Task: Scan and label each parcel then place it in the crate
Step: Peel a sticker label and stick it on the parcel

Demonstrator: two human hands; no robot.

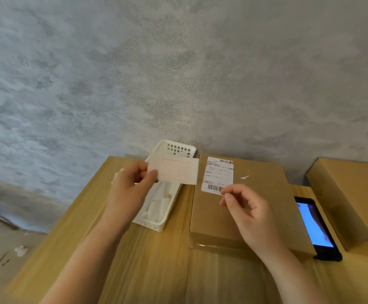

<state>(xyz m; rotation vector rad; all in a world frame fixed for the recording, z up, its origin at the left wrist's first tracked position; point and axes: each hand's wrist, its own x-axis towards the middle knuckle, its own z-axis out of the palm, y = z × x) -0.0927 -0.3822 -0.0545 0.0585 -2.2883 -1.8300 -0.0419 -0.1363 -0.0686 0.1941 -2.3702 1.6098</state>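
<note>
The near wooden table (148, 266) is being left open for passage; farther on, it is being crowded by the white basket (167, 220), the parcel (251, 207) and the phone (316, 227).

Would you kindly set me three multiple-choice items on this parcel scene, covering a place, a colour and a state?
1. Where is the white basket?
A. left of the labelled parcel
B. on top of it
C. right of the phone

2. What colour is the phone's lit screen?
A. red
B. blue
C. green

3. What is the left hand doing?
A. resting flat
B. gripping the phone
C. pinching a paper slip

Answers: 1 A, the basket sits beside the parcel's left edge; 2 B, the screen glows blue; 3 C, thumb and fingers pinch the slip's edge.
</note>
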